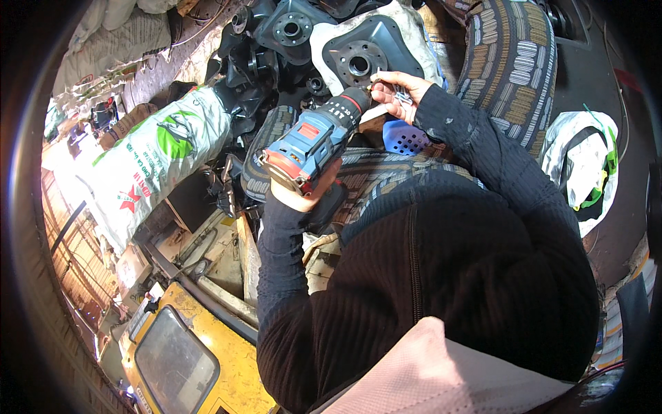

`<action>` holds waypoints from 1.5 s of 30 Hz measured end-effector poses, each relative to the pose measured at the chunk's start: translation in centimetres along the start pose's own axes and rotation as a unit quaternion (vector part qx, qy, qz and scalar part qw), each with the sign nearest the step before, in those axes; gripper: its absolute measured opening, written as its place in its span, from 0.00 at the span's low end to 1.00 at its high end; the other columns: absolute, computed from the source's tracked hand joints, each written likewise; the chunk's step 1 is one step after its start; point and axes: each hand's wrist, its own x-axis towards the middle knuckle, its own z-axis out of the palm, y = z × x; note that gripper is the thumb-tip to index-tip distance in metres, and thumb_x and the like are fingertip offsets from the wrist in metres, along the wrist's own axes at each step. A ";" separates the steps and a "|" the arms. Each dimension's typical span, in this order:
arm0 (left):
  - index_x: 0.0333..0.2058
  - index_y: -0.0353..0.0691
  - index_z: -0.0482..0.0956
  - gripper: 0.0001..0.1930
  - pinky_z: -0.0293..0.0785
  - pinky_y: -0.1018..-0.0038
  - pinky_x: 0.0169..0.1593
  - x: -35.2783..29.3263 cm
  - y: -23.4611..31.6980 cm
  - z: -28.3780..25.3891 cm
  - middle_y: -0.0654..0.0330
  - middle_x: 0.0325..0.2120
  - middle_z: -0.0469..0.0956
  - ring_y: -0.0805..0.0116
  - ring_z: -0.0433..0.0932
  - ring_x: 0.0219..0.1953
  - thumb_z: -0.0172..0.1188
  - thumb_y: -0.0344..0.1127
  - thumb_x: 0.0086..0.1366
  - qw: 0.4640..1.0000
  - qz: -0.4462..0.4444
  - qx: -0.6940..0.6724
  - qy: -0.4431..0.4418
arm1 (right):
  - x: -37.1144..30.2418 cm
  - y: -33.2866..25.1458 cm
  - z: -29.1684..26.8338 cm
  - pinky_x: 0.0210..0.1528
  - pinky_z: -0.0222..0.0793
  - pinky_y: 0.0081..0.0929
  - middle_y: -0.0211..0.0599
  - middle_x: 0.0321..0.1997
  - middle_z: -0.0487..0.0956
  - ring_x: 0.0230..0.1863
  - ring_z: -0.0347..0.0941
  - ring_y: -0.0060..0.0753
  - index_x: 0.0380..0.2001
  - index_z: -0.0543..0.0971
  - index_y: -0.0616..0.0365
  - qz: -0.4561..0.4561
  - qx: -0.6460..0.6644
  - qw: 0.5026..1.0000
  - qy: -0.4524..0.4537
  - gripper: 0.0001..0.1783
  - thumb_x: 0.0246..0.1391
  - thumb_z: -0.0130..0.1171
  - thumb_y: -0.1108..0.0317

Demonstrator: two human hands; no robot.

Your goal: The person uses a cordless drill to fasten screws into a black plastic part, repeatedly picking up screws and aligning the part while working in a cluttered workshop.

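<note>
My left hand [303, 197] is closed round the handle of a blue, red and black cordless drill [312, 141]. The drill's chuck points up and to the right, toward my other hand. At the chuck's tip, my right hand [407, 88] has its thumb and fingers bent together, with small silver screws [403, 98] held in them. Just beyond lies a black square-flanged part [376, 52] with a round hub and a ring of holes, on a white cloth [321, 43]. What sits in the chuck is too small to make out.
More black hub parts [279, 27] are heaped at the far side. A white and green sack [162, 155] lies to the left, above a yellow machine [238, 366] with a window. My patterned trouser leg [514, 62], a blue perforated shoe [401, 138] and a white bag [583, 162] are nearby.
</note>
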 end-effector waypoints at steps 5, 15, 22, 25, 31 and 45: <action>0.45 0.41 0.70 0.19 0.72 0.67 0.44 0.2 0.0 0.9 0.56 0.38 0.76 0.58 0.76 0.39 0.59 0.34 0.53 0.992 0.024 0.123 -0.032 | 0.6 1.2 -0.8 0.28 0.79 0.18 0.40 0.33 0.80 0.34 0.79 0.28 0.37 0.75 0.65 0.001 0.103 0.995 -0.002 0.12 0.55 0.54 0.67; 0.44 0.39 0.71 0.20 0.69 0.66 0.49 1.4 0.0 3.5 0.54 0.39 0.75 0.57 0.75 0.43 0.61 0.38 0.53 0.991 0.003 0.135 -0.011 | 2.6 3.6 -2.8 0.25 0.77 0.19 0.34 0.29 0.80 0.28 0.77 0.25 0.33 0.77 0.61 0.002 0.216 0.976 0.026 0.09 0.55 0.54 0.66; 0.45 0.44 0.72 0.21 0.69 0.64 0.49 3.2 -1.0 2.3 0.56 0.41 0.74 0.56 0.74 0.44 0.62 0.40 0.51 0.996 -0.023 0.087 -0.023 | 3.7 3.2 -2.3 0.22 0.71 0.16 0.30 0.32 0.78 0.34 0.76 0.24 0.33 0.77 0.56 -0.037 0.169 0.977 0.123 0.09 0.56 0.54 0.63; 0.43 0.44 0.73 0.20 0.71 0.64 0.46 4.9 -1.3 2.0 0.56 0.38 0.75 0.56 0.75 0.42 0.62 0.39 0.50 0.995 -0.028 0.086 -0.045 | 3.2 3.1 -2.1 0.18 0.65 0.14 0.27 0.30 0.77 0.29 0.73 0.20 0.34 0.77 0.56 -0.041 0.127 0.971 0.197 0.10 0.56 0.55 0.62; 0.47 0.39 0.68 0.27 0.71 0.71 0.47 7.8 -3.0 0.6 0.56 0.41 0.74 0.62 0.75 0.43 0.65 0.35 0.46 0.982 -0.088 0.065 -0.152 | 1.4 2.4 -2.9 0.12 0.49 0.13 0.20 0.19 0.68 0.14 0.56 0.10 0.38 0.78 0.57 -0.112 -0.108 0.946 0.283 0.12 0.54 0.58 0.61; 0.49 0.44 0.67 0.24 0.66 0.67 0.54 9.2 -0.1 0.4 0.56 0.46 0.71 0.59 0.71 0.49 0.59 0.39 0.51 0.976 -0.041 0.114 -0.181 | 4.5 3.9 -4.4 0.29 0.62 0.14 0.25 0.25 0.76 0.27 0.66 0.13 0.31 0.78 0.67 -0.133 -0.376 0.869 0.292 0.10 0.52 0.59 0.69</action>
